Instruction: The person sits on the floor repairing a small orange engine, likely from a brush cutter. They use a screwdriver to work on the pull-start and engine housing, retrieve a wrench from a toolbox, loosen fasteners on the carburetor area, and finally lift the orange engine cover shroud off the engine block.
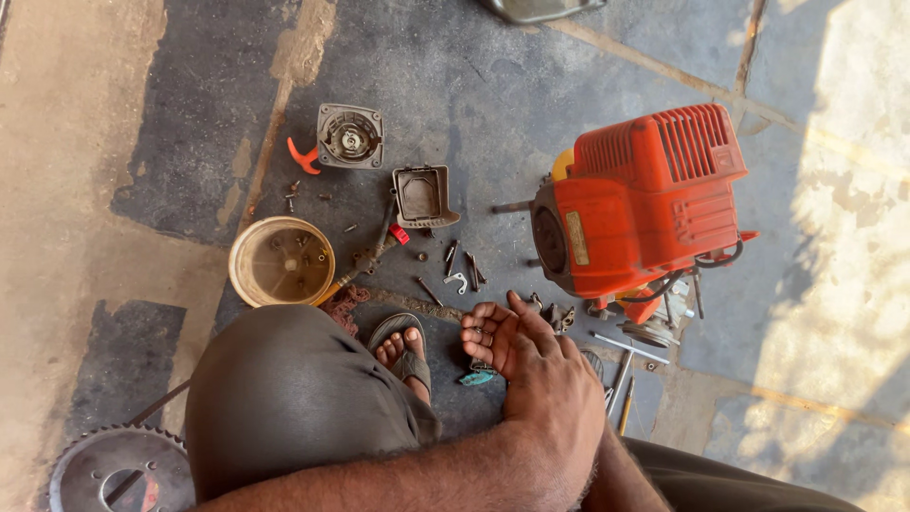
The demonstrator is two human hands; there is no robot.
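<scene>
Nearest the camera, a forearm crosses from the left and ends in the left hand, which lies back-up over the other hand, its fingers loosely curled; whether it grips anything I cannot tell. Under it the right hand is turned palm-up and open, fingers cupped, with some small dark parts resting in the palm. Just left of the hands a foot in a sandal rests on the stone floor, beside a bent knee in grey cloth; a toothed metal sprocket lies at the near left corner. Right of the hands, a few slim tools lie on the floor; just beyond the fingertips, loose screws and small brackets are scattered. Further right stands the orange engine, tilted, with black hoses at its lower side. To the left, a round beige bowl holds a few small bits; beyond it lie a dark square cover and, farthest, a grey recoil-starter housing with an orange handle just beside it.
</scene>
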